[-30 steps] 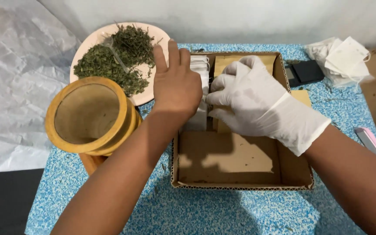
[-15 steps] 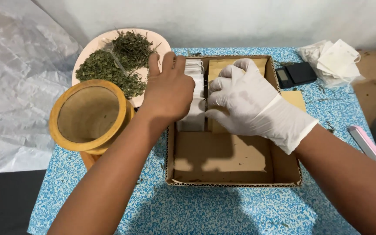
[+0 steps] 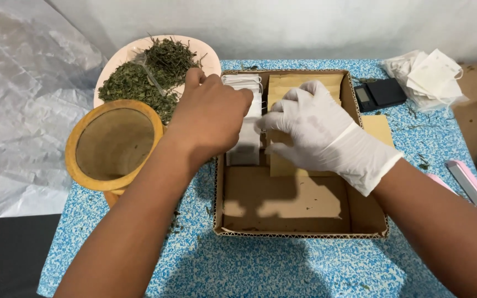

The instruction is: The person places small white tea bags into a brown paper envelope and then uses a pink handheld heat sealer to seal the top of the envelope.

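An open cardboard box (image 3: 300, 229) lies on the blue speckled table (image 3: 282, 267). Its far half holds a row of white sachets (image 3: 243, 83) on the left and tan packets (image 3: 303, 83) on the right. My bare left hand (image 3: 208, 118) curls over the white sachets, fingers closed on the nearest one (image 3: 245, 149). My right hand (image 3: 318, 129), in a white glove, rests on the tan packets, and its fingertips pinch the same sachet's right edge.
A pink plate (image 3: 122, 55) of dried green herbs (image 3: 150, 74) sits at the far left, with a round wooden sieve (image 3: 112, 144) in front of it. A small black scale (image 3: 379, 92), crumpled white gloves (image 3: 429, 74) and a pink tool (image 3: 473, 185) lie to the right.
The view has shifted slightly. Both hands stay over the packets in the box; my left hand has closed more tightly on the white sachets, and the gloved fingers have moved toward it.
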